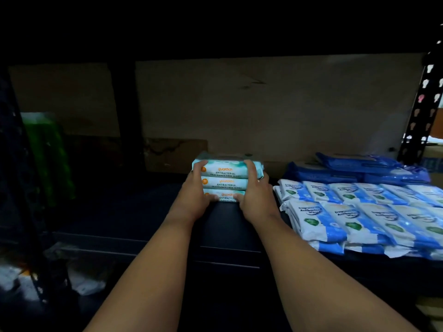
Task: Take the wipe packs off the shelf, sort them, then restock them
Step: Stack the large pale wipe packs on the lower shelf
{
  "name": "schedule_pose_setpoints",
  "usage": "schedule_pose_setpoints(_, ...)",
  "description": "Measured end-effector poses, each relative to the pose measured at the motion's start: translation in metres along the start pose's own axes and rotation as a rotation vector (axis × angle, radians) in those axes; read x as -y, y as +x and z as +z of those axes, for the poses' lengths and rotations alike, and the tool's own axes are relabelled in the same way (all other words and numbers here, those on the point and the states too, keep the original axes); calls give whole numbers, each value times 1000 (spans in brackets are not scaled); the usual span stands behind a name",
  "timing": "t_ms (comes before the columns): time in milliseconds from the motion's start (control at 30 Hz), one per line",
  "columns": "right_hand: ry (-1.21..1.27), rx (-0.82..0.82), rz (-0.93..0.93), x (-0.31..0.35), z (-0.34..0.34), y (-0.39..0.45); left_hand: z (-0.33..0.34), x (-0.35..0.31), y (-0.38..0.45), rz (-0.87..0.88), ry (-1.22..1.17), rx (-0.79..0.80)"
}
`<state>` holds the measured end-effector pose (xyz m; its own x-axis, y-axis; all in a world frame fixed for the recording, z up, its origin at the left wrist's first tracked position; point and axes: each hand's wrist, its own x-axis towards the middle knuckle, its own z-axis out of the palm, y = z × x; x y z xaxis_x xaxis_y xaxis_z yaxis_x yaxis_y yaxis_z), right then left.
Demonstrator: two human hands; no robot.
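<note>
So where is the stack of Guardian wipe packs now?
The stack of Guardian wipe packs stands mid-frame on the dark shelf, gripped between the left hand and right hand, left of the blue-and-white packs.

Shop stockroom: dark metal shelf (134, 238) with rowed wipe packs (354, 212), slotted upright (422, 111).

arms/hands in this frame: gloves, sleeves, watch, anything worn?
Nothing worn that shows. The left hand and right hand are bare, without gloves, and no rings are discernible in the dim light. Both forearms are bare from the wrists down to the bottom edge of the frame: no sleeve cuffs, watch, bands or markings visible. Anything above the forearms is out of view.
</note>
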<state>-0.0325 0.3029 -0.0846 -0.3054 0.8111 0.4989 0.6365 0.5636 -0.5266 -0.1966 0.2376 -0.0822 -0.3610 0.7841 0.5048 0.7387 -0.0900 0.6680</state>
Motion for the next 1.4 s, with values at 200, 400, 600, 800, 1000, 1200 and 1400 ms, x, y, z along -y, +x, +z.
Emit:
schedule_pose_setpoints(200, -1, 8, 1, 1, -1, -1, 1, 3, -1, 15, 17, 18)
schedule_pose_setpoints(400, -96, 28, 3, 18, -15, -25, -8, -8, -24, 8, 64, 31)
schedule_pose_setpoints(600, -273, 49, 60, 62, -36, -92, -34, -37, -92, -29, 95, -235)
schedule_pose_setpoints(800, 78, -231, -293, 84, 18, -218, -61, 37, -211, 66, 173, -511)
schedule_pose_setpoints(1000, 319, 360, 178, 48, 147, -308, -49, 210, -326, -627, 347, -66)
schedule_pose_setpoints(1200, 247, 807, 658, -1, 257, -373, -17, 302, -382, -921, 472, 395)
schedule_pose_setpoints(1400, 324, 896, 840, -20, 321, -406, 12, 348, -383, -994, 470, 490)
